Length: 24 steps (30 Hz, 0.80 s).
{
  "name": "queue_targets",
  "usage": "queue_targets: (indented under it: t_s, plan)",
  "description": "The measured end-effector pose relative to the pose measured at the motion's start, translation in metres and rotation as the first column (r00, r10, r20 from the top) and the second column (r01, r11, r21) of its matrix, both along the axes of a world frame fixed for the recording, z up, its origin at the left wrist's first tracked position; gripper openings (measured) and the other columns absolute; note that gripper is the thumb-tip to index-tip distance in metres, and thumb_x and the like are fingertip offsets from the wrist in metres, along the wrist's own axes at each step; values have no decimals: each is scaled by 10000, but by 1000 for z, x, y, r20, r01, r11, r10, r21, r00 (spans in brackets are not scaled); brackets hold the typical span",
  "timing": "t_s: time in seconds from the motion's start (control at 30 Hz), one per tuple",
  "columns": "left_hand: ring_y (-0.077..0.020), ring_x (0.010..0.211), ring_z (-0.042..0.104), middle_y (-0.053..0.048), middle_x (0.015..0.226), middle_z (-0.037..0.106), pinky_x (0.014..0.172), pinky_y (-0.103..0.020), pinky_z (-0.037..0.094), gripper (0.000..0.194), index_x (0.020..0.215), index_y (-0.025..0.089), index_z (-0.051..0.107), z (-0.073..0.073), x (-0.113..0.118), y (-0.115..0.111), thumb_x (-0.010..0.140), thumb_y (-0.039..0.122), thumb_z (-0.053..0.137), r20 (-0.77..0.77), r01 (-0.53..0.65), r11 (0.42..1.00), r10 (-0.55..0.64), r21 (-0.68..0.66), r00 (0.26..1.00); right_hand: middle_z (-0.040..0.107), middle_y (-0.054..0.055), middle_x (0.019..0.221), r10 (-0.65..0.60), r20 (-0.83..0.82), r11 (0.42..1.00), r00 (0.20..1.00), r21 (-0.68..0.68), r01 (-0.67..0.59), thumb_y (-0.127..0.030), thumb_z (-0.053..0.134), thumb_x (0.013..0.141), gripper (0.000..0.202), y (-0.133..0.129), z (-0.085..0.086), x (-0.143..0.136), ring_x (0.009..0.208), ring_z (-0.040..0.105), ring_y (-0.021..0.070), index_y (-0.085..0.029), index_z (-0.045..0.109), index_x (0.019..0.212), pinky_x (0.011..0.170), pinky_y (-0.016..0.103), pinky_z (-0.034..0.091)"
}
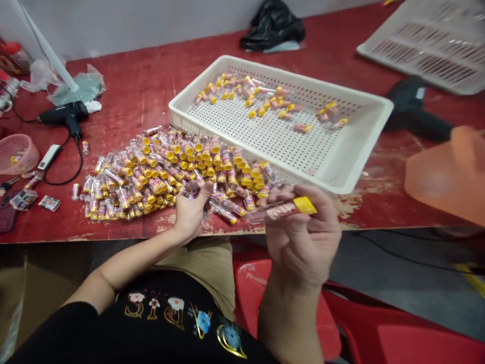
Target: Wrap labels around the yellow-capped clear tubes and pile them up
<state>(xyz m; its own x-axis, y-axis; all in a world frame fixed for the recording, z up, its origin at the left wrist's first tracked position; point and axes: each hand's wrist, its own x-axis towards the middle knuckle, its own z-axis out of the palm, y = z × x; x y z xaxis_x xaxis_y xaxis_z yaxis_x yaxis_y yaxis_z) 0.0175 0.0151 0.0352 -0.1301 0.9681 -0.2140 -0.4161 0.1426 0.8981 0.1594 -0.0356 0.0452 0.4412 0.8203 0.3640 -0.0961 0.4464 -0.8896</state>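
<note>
In my right hand (303, 232), a slim clear tube with a yellow cap (288, 208) is pinched between thumb and fingers, lying nearly level above the table's front edge. Printed lettering shows on its side, slightly blurred. My left hand (190, 212) is closed at the front of the pile, with shiny clear plastic (190, 189) at its fingers; its exact shape is unclear. A large heap of yellow-capped clear tubes (151, 177) spreads around and behind the left hand. More small yellow-capped tubes (265, 103) lie scattered in the white perforated tray (314, 164) behind the heap.
A black heat gun (66, 114) with a cord lies at left, near a pink basket (18, 154). Another dark tool (413, 108) and a blurred orange object (447, 174) are at right. A second white tray (428, 43) and a black bag (273, 25) sit farther back.
</note>
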Motion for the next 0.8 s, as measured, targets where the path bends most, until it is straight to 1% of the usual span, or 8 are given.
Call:
queue_targets:
  t_s: [0.23, 0.33, 0.4, 0.5, 0.6, 0.67, 0.73, 0.8]
  plan:
    - [-95, 623, 459, 48, 651, 547, 651, -256, 421, 548, 696, 181, 583, 1, -3, -5, 584, 586, 935, 92, 32, 999, -29, -29, 995, 701, 57, 1004, -250, 95, 964, 964, 115, 239, -403, 880, 770, 330, -7, -24, -32, 891, 677, 193, -275, 780, 1057, 793, 345, 570]
    - [-119, 610, 539, 4, 690, 634, 608, -271, 450, 555, 754, 170, 648, 5, -7, -11, 585, 623, 921, 122, 152, 980, -136, -128, 983, 682, 40, 950, -375, 176, 925, 910, 136, 355, -327, 899, 748, 310, -16, -38, -35, 896, 673, 198, -287, 780, 1032, 774, 344, 569]
    - [-135, 608, 592, -33, 750, 698, 586, -279, 478, 578, 816, 153, 696, 8, -10, -15, 560, 612, 936, 148, 247, 955, -224, -167, 963, 697, 53, 996, -346, 205, 938, 916, 94, 333, -327, 841, 811, 287, -23, -44, -34, 921, 685, 212, -292, 772, 1087, 760, 355, 581]
    - [-131, 640, 639, -57, 839, 752, 606, -265, 521, 576, 863, 137, 731, 11, -15, -17, 524, 532, 977, 179, 268, 951, -241, -152, 954, 717, 88, 1088, -186, 230, 982, 955, 20, 186, -333, 683, 934, 248, -32, -47, -29, 1009, 700, 241, -289, 761, 1165, 777, 388, 605]
    - [-114, 629, 641, -81, 849, 764, 587, -235, 516, 550, 881, 110, 748, 11, -19, -15, 566, 502, 972, 236, 360, 919, -318, -163, 918, 721, 84, 1104, -16, 268, 999, 963, -28, 25, -218, 664, 921, 261, -35, -46, -22, 1031, 710, 225, -305, 777, 1139, 796, 367, 616]
    - [-98, 573, 615, -76, 792, 750, 563, -231, 508, 543, 883, 101, 740, 12, -20, -14, 590, 501, 964, 270, 438, 882, -385, -176, 883, 697, 97, 1250, 56, 314, 998, 948, -48, -44, -196, 677, 899, 356, -34, -44, -20, 1113, 709, 242, -321, 750, 1225, 845, 393, 630]
    - [-86, 520, 583, -40, 719, 715, 539, -232, 503, 553, 862, 115, 708, 13, -20, -14, 565, 497, 976, 286, 447, 877, -389, -176, 876, 654, 101, 1390, 80, 392, 997, 917, -51, -65, -192, 665, 907, 451, -31, -42, -22, 1225, 683, 273, -339, 695, 1332, 952, 472, 616]
    - [-82, 500, 568, -12, 678, 683, 524, -232, 499, 582, 825, 135, 668, 13, -19, -17, 516, 507, 991, 278, 420, 893, -367, -163, 888, 694, 74, 1352, 24, 463, 1000, 886, -3, -26, -153, 669, 902, 476, -28, -40, -27, 1226, 685, 273, -361, 695, 1330, 1019, 526, 577]
